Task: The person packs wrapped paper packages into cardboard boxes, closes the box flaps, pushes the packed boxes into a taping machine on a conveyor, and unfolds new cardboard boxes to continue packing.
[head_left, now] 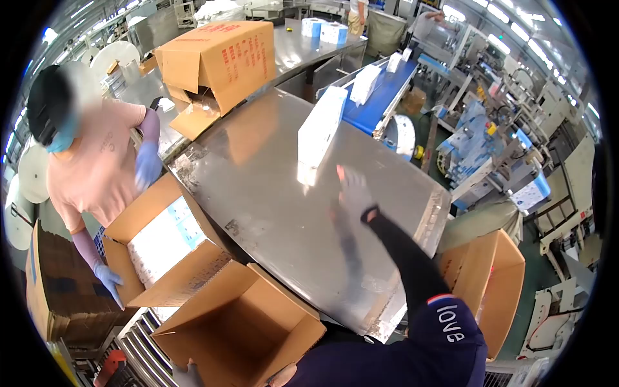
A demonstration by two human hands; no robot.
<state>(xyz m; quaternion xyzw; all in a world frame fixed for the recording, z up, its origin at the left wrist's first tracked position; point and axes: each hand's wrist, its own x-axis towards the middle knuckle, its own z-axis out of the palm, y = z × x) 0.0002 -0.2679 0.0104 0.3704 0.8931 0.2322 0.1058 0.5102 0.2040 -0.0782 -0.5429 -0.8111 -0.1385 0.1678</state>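
White pack (320,132) is stood on edge on the metal table (258,187), at upper centre of the frame, with the far end of the table and the blue conveyor belt (380,97) just beyond it. Just below and right of it, the right hand (354,193) is held out, its fingers extended and nothing seen in them; how far they are spread is hidden by blur. A gap seems to be left between fingertips and pack, so the step in hand is judged to be a reach. For a grasp, the fingers would need to be brought to the pack's sides without the tall shape being tipped.

At the bottom edge, the left hand (187,374) is placed by the open-topped carton (222,316); whether its fingers are spread or pinching cannot be told.

Room for moving is offered by the metal surface below the pack, at centre. It is bounded at lower left by the table's edge and the carton walls. Farther left, a filled carton (187,284) is attended by a co-worker (97,148); at lower right, another carton (474,271) is set near the table's corner.
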